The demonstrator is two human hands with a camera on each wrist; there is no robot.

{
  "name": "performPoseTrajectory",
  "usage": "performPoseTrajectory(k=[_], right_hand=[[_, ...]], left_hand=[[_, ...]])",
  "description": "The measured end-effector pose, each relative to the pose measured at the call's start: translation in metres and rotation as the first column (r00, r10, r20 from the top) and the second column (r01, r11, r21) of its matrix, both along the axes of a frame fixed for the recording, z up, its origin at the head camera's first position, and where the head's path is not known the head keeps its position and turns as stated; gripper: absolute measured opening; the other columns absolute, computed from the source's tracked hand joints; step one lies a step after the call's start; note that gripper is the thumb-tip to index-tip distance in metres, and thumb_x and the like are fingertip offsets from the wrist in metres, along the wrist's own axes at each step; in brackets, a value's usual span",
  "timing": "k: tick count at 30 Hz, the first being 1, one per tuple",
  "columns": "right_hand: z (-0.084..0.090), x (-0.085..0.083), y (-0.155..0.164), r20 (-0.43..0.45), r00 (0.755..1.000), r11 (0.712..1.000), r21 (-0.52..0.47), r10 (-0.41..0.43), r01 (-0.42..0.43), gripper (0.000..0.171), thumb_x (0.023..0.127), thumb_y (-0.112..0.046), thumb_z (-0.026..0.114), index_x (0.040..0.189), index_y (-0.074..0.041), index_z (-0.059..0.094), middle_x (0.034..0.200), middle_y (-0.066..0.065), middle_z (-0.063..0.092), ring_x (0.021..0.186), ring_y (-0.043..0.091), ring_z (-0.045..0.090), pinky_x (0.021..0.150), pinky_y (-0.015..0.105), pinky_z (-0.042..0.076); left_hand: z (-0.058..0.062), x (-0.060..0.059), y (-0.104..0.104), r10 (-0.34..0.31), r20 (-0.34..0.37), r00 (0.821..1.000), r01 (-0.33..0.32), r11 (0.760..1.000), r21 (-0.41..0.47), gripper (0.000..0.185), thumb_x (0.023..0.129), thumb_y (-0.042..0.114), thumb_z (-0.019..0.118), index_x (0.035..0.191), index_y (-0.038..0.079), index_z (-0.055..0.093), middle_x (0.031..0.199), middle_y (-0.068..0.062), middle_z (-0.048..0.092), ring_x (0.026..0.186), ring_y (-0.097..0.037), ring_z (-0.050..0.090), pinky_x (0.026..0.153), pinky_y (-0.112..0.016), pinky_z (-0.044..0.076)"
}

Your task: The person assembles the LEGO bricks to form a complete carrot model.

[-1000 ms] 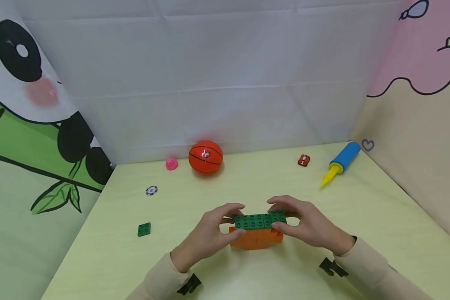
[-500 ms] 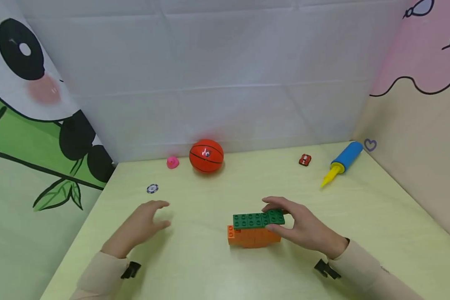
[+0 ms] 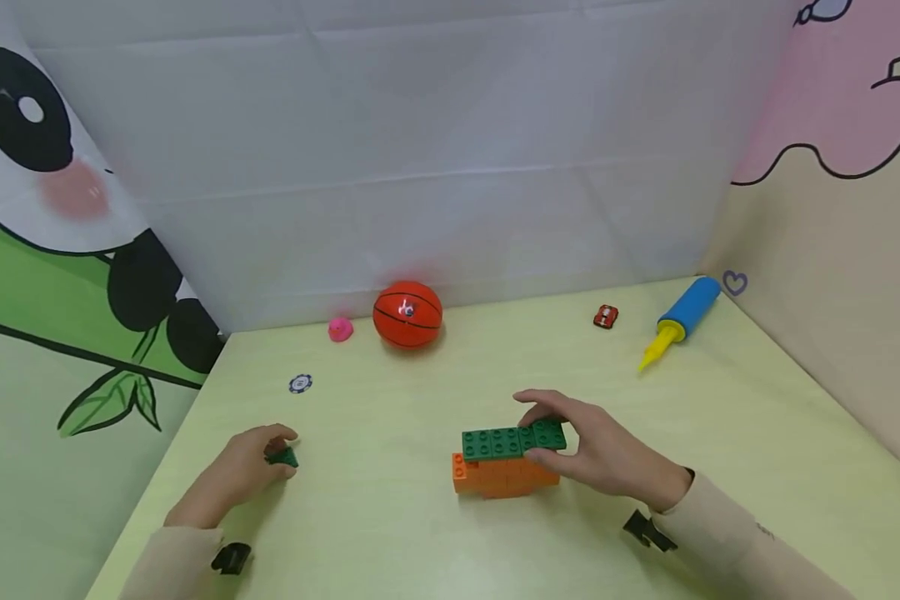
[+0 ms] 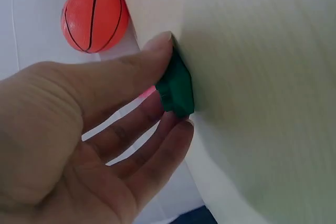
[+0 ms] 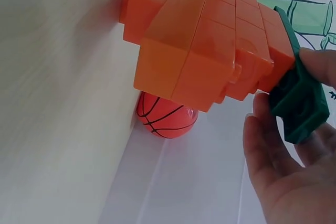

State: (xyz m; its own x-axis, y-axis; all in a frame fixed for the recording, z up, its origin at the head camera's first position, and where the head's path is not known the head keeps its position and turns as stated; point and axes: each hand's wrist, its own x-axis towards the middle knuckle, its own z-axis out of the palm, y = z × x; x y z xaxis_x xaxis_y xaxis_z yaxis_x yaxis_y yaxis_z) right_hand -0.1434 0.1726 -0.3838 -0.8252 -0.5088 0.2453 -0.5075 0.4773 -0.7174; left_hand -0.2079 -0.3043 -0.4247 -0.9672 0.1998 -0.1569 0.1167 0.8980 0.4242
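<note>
At the left of the table, my left hand (image 3: 236, 467) pinches a small green toy building brick (image 3: 282, 457) between thumb and fingers. The left wrist view shows this brick (image 4: 180, 86) tilted close against the tabletop. Nearer the middle stands a stack of orange building bricks (image 3: 504, 478), topped by a row of studded green bricks (image 3: 487, 444). My right hand (image 3: 603, 450) grips the right end of that green row, thumb in front and fingers behind. From the right wrist, the orange stack (image 5: 194, 35) shows stepped, with the green end brick (image 5: 302, 106) overhanging it.
Along the back lie a pink rubber toy (image 3: 341, 329), an orange basketball (image 3: 408, 315), a small red toy car (image 3: 605, 317) and a blue and yellow pump-like toy (image 3: 678, 323). A poker chip (image 3: 300, 383) lies beyond my left hand. A white cloth (image 3: 450, 167) hangs behind.
My left hand has let go of the brick stack, moved left and taken hold of the loose green brick. The right hand has stayed on the green row.
</note>
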Motion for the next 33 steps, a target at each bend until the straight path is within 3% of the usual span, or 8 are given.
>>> performPoseTrajectory(k=[4, 6, 12, 14, 17, 23, 30, 33], right_hand=[[0.001, 0.000, 0.001, 0.035, 0.999, 1.000, 0.014, -0.004, 0.003, 0.062, 0.091, -0.032, 0.074, 0.146, -0.029, 0.044, 0.114, -0.018, 0.063, 0.108, 0.006, 0.059, 0.098, 0.034, 0.049], [0.001, 0.000, 0.001, 0.045, 0.999, 1.000, 0.012, -0.005, 0.005, 0.062, 0.091, -0.033, 0.074, 0.145, -0.029, 0.044, 0.115, -0.017, 0.062, 0.108, 0.007, 0.059, 0.098, 0.034, 0.049], [0.001, -0.001, 0.002, 0.016, 1.000, 1.000, 0.001, 0.007, -0.007, 0.061, 0.092, -0.034, 0.072, 0.145, -0.028, 0.044, 0.115, -0.017, 0.062, 0.107, 0.007, 0.059, 0.098, 0.033, 0.050], [0.001, -0.001, 0.002, 0.018, 1.000, 1.000, -0.001, 0.012, -0.012, 0.061, 0.092, -0.035, 0.072, 0.145, -0.028, 0.043, 0.115, -0.016, 0.062, 0.107, 0.007, 0.059, 0.097, 0.033, 0.050], [0.001, -0.001, 0.002, 0.034, 0.999, 1.000, 0.002, 0.010, -0.010, 0.062, 0.092, -0.034, 0.072, 0.146, -0.029, 0.043, 0.115, -0.017, 0.062, 0.107, 0.007, 0.059, 0.097, 0.034, 0.050], [0.003, -0.001, 0.001, 0.049, 0.999, 1.000, 0.001, 0.007, -0.007, 0.064, 0.092, -0.033, 0.073, 0.147, -0.028, 0.041, 0.115, -0.017, 0.063, 0.106, 0.007, 0.059, 0.098, 0.034, 0.050], [0.003, -0.001, 0.000, 0.076, 0.997, 1.000, -0.009, 0.011, -0.010, 0.064, 0.092, -0.030, 0.074, 0.147, -0.028, 0.042, 0.115, -0.016, 0.063, 0.106, 0.008, 0.059, 0.099, 0.036, 0.049], [0.004, -0.002, 0.000, 0.092, 0.996, 1.000, -0.014, 0.012, -0.011, 0.063, 0.092, -0.030, 0.074, 0.147, -0.028, 0.042, 0.115, -0.015, 0.062, 0.107, 0.009, 0.059, 0.100, 0.037, 0.049]], left_hand=[[0.011, 0.003, 0.029, -0.048, -0.044, 0.998, 0.052, 0.994, 0.096, 0.049, 0.088, 0.015, 0.077, 0.131, 0.000, 0.057, 0.110, -0.010, 0.065, 0.100, -0.027, 0.063, 0.085, -0.046, 0.055], [0.022, 0.008, 0.054, -0.100, -0.107, 0.989, 0.120, 0.974, 0.192, 0.049, 0.088, 0.015, 0.076, 0.132, 0.004, 0.057, 0.109, -0.007, 0.065, 0.099, -0.023, 0.064, 0.085, -0.043, 0.056], [0.053, 0.034, 0.142, -0.269, -0.321, 0.908, 0.386, 0.835, 0.392, 0.048, 0.087, 0.017, 0.078, 0.132, 0.020, 0.060, 0.112, 0.010, 0.065, 0.102, -0.009, 0.062, 0.087, -0.032, 0.056], [0.056, 0.041, 0.161, -0.312, -0.347, 0.884, 0.445, 0.789, 0.423, 0.047, 0.088, 0.020, 0.078, 0.131, 0.022, 0.060, 0.116, 0.011, 0.065, 0.104, -0.009, 0.062, 0.088, -0.034, 0.056], [0.056, 0.046, 0.178, -0.361, -0.338, 0.869, 0.486, 0.754, 0.443, 0.045, 0.089, 0.023, 0.077, 0.131, 0.023, 0.061, 0.121, 0.010, 0.065, 0.106, -0.009, 0.061, 0.089, -0.036, 0.056], [0.051, 0.047, 0.187, -0.371, -0.259, 0.892, 0.452, 0.745, 0.491, 0.040, 0.091, 0.025, 0.075, 0.128, 0.023, 0.063, 0.121, 0.007, 0.066, 0.104, -0.011, 0.063, 0.089, -0.040, 0.056], [0.046, 0.046, 0.191, -0.358, -0.166, 0.919, 0.378, 0.682, 0.626, 0.035, 0.091, 0.021, 0.074, 0.126, 0.021, 0.066, 0.121, -0.001, 0.066, 0.099, -0.015, 0.068, 0.087, -0.030, 0.057], [0.046, 0.047, 0.192, -0.331, -0.147, 0.932, 0.342, 0.671, 0.658, 0.037, 0.089, 0.017, 0.076, 0.125, 0.020, 0.068, 0.119, -0.001, 0.067, 0.098, -0.014, 0.068, 0.088, -0.028, 0.056]])
